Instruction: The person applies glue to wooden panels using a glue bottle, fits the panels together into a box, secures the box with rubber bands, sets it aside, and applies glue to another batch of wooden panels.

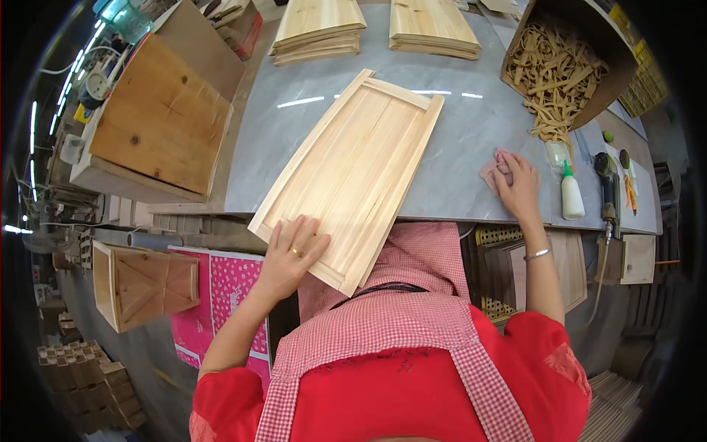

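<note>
A pale wooden panel [353,162] with raised strips along its edges lies slanted on the grey table [258,162]. Its near end juts past the table's front edge. My left hand [291,254] rests on that near end, fingers spread flat over the strip and the board. To the right, my right hand [519,184] is closed over a crumpled pink cloth [492,174] on the tabletop. Right of this hand stands a white bottle [571,195] with a green nozzle.
Two stacks of boards, a left stack [317,29] and a right stack [434,33], sit at the far edge. An open carton [626,66] spills tan bands [556,74]. A black air tool [607,184] lies at right. A large wooden box [158,118] stands left.
</note>
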The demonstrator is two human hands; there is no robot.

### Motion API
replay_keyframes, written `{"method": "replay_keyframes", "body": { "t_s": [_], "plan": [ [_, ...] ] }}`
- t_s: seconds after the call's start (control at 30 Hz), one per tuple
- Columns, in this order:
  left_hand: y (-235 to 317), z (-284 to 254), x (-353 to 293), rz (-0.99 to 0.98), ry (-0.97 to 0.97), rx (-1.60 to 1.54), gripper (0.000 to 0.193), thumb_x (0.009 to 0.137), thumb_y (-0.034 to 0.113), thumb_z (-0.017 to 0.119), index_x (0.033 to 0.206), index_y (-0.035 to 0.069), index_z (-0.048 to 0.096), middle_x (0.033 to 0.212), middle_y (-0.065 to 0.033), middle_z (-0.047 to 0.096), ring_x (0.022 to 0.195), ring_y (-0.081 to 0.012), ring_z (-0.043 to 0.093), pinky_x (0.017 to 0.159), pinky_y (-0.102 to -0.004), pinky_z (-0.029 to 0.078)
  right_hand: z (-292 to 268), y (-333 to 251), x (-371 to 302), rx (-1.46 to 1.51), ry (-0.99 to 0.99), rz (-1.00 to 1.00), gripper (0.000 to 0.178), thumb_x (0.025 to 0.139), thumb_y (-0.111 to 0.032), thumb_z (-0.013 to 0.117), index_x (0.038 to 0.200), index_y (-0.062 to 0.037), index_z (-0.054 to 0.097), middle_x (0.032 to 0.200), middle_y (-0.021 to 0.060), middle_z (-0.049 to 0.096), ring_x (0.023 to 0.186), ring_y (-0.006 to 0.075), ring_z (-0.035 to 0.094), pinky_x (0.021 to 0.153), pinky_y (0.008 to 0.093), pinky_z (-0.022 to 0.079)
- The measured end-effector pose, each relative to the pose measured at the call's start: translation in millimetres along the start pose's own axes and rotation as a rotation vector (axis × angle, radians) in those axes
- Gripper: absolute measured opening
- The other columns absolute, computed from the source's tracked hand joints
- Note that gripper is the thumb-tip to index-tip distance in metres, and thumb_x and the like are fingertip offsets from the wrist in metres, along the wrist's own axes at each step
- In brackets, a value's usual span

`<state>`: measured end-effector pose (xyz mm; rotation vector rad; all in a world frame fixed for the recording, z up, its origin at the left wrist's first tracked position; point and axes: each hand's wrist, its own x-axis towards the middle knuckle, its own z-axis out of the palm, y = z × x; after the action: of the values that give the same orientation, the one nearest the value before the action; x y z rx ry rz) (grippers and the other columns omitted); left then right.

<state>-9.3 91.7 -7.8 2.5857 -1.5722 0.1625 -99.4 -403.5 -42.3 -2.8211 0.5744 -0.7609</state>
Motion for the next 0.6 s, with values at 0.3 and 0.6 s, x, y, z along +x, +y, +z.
{"method": "replay_keyframes", "body": {
  "t_s": [0.3,0.6],
  "plan": [
    [-4,6,32,-0.010,0.353,-0.098,0.032,0.082,0.012,0.061,0.112,0.004,0.070,0.121,-0.0142,0.068,0.117,-0.0345,0.064,0.096,-0.0483,0.051,46,21,47,0.133,-0.023,-0.041,0.030,0.090,-0.023,0.063,0.116,-0.0074,0.064,0.118,0.0153,0.063,0.106,0.0374,0.059,0.091,0.0464,0.047],
    [-15,-66,27,-0.948,1.135,-1.936,0.069,0.088,0.010,0.068,0.146,-0.002,0.034,0.140,-0.0174,0.051,0.131,-0.0306,0.049,0.112,-0.0471,0.042,160,-124,143,0.182,-0.012,-0.367,0.030,0.081,-0.022,0.064,0.101,0.0005,0.063,0.106,0.0209,0.064,0.105,0.0373,0.060,0.090,0.0481,0.049]
  ]
}}
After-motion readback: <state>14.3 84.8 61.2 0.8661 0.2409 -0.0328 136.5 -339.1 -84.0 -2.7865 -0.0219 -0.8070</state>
